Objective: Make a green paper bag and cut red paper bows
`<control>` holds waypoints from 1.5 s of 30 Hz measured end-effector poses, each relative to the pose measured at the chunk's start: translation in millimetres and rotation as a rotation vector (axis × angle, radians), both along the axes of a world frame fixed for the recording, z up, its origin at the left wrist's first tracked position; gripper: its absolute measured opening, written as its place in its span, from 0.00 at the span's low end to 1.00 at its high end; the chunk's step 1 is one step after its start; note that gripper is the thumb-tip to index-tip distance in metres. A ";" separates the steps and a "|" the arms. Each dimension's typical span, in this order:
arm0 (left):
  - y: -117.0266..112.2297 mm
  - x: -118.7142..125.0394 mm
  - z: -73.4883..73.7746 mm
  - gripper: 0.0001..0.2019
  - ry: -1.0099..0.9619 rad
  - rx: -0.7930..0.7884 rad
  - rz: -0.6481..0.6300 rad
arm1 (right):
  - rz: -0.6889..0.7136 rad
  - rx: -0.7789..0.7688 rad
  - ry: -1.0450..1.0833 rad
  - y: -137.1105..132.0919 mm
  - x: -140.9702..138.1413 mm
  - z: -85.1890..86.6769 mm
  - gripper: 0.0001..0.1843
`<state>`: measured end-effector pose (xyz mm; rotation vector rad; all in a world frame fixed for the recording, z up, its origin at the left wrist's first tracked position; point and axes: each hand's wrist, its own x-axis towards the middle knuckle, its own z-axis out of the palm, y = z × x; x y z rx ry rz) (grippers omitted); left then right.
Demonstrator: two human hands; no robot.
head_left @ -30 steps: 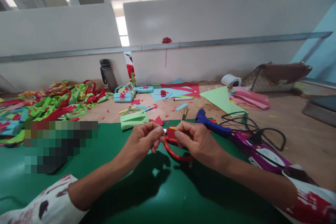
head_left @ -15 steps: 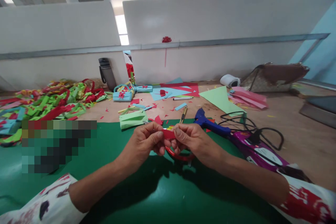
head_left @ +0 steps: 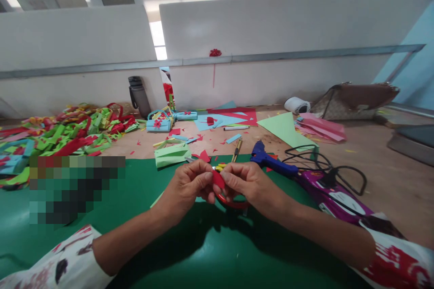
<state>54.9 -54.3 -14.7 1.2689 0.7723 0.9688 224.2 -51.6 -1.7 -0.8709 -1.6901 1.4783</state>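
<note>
A small piece of red paper is pinched between my two hands, above the green mat. My left hand grips its left side with thumb and fingers. On the other side, my right hand holds it the same way. Just below and behind the hands lie scissors with red handles, partly hidden by my fingers. A folded light green paper purse lies beyond my left hand. Past my right hand are a box cutter and a blue glue gun.
A purple power strip with black cable lies to the right. Heaped paper pieces cover the left side. A dark bottle, blue paper purses, a white spool and a brown handbag stand along the back.
The red paper has turned from lying nearly level to slanting downward between my fingers. Both hands have shifted only slightly and keep hold of it.
</note>
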 end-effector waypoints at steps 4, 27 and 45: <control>-5.9 4.8 4.7 0.07 0.132 0.045 0.070 | -0.148 0.172 -0.161 -1.9 0.5 -0.9 0.15; -7.8 9.2 6.8 0.10 0.249 0.136 0.166 | -0.325 0.558 -0.313 -5.4 0.2 -8.5 0.12; -2.7 6.4 1.2 0.07 -0.029 -0.131 0.154 | -0.371 0.537 -0.334 -4.7 0.6 -6.1 0.13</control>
